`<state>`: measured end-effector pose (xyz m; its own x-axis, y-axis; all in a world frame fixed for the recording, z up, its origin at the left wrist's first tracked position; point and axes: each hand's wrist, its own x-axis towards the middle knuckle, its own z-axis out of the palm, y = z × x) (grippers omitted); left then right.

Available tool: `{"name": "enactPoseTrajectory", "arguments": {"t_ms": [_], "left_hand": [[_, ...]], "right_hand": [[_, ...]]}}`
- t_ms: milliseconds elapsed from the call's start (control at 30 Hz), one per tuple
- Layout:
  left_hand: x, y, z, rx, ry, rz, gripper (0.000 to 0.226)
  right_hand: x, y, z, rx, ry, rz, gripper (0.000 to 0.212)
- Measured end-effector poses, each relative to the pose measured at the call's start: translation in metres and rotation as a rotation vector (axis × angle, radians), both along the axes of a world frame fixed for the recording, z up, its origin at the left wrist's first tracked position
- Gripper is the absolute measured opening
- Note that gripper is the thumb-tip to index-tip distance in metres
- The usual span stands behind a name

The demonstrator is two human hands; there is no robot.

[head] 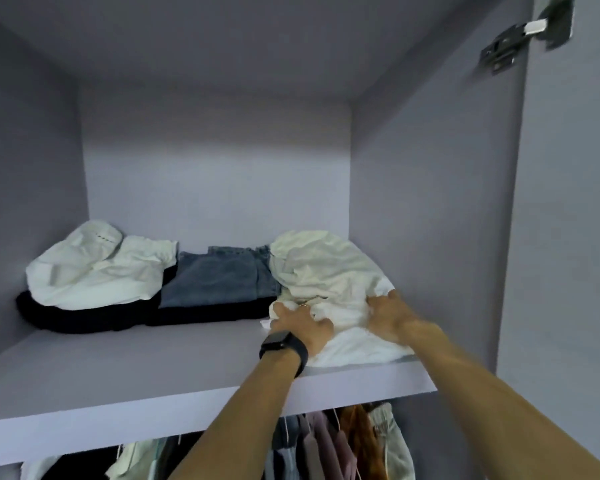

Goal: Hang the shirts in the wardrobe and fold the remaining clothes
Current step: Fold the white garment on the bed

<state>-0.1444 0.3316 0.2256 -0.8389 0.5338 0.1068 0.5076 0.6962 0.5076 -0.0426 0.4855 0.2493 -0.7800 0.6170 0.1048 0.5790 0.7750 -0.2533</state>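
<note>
A crumpled white garment (329,271) lies at the right end of the wardrobe's upper shelf (118,368). My left hand (300,322), with a black watch on the wrist, grips its front left edge, fingers curled into the cloth. On the garment's front right part sits my right hand (390,315), its fingertips sunk in the fabric. Folded blue jeans (219,277) lie in the middle of the shelf on a black garment (94,315). Another cream garment (97,268) sits on the left.
Below the shelf hang several clothes (329,445) on hangers, in white, black, mauve, orange and beige. The wardrobe's right side wall (430,202) stands close to the white garment. A door hinge (520,36) sits at the top right.
</note>
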Motion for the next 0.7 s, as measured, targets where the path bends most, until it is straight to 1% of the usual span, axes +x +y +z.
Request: {"name": "enactPoseTrajectory", "arguments": {"t_ms": [67, 133, 200, 233, 267, 333, 367, 400, 433, 467, 500, 567, 600, 633, 700], "left_hand": [[0.002, 0.012, -0.005, -0.075, 0.100, 0.044, 0.065], [0.004, 0.022, -0.003, -0.157, 0.202, 0.112, 0.066], [0.006, 0.030, -0.003, -0.251, 0.265, 0.153, 0.067], [0.006, 0.032, -0.004, -0.264, 0.320, 0.158, 0.069], [0.005, 0.032, -0.004, -0.243, 0.405, 0.146, 0.069], [0.009, 0.028, -0.004, -0.076, 0.620, 0.070, 0.070], [0.011, 0.026, -0.004, 0.017, 0.705, -0.010, 0.070], [0.014, 0.024, -0.005, 0.050, 0.745, -0.109, 0.070], [0.016, 0.022, -0.006, 0.035, 0.721, -0.185, 0.067], [0.013, 0.021, -0.010, -0.011, 0.636, -0.234, 0.065], [0.007, 0.021, -0.013, -0.075, 0.498, -0.252, 0.065], [-0.010, 0.023, -0.020, -0.151, 0.228, -0.260, 0.075], [-0.017, 0.025, -0.023, -0.161, 0.175, -0.265, 0.083], [-0.019, 0.025, -0.026, -0.176, 0.167, -0.270, 0.090], [-0.019, 0.026, -0.027, -0.207, 0.170, -0.271, 0.090]], "right_hand": [[-0.005, 0.012, -0.004, 0.000, 0.021, -0.013, 0.053], [-0.008, 0.021, -0.005, 0.045, -0.011, -0.033, 0.054], [-0.006, 0.022, -0.005, 0.103, -0.045, -0.062, 0.056], [-0.003, 0.020, -0.005, 0.121, -0.032, -0.071, 0.056], [0.001, 0.016, -0.003, 0.138, 0.005, -0.079, 0.056], [0.011, 0.008, -0.003, 0.209, 0.144, -0.113, 0.059], [0.016, 0.001, -0.005, 0.268, 0.199, -0.141, 0.061], [0.019, -0.007, -0.011, 0.340, 0.234, -0.155, 0.062], [0.020, -0.015, -0.018, 0.403, 0.260, -0.143, 0.061], [0.020, -0.020, -0.025, 0.423, 0.275, -0.098, 0.061], [0.017, -0.021, -0.031, 0.376, 0.266, -0.042, 0.058], [0.013, -0.016, -0.038, 0.162, 0.151, 0.017, 0.054], [0.010, -0.009, -0.037, 0.084, 0.089, 0.012, 0.053], [0.009, -0.004, -0.035, 0.036, 0.037, -0.004, 0.053], [0.007, 0.005, -0.033, 0.019, -0.028, -0.013, 0.054]]}}
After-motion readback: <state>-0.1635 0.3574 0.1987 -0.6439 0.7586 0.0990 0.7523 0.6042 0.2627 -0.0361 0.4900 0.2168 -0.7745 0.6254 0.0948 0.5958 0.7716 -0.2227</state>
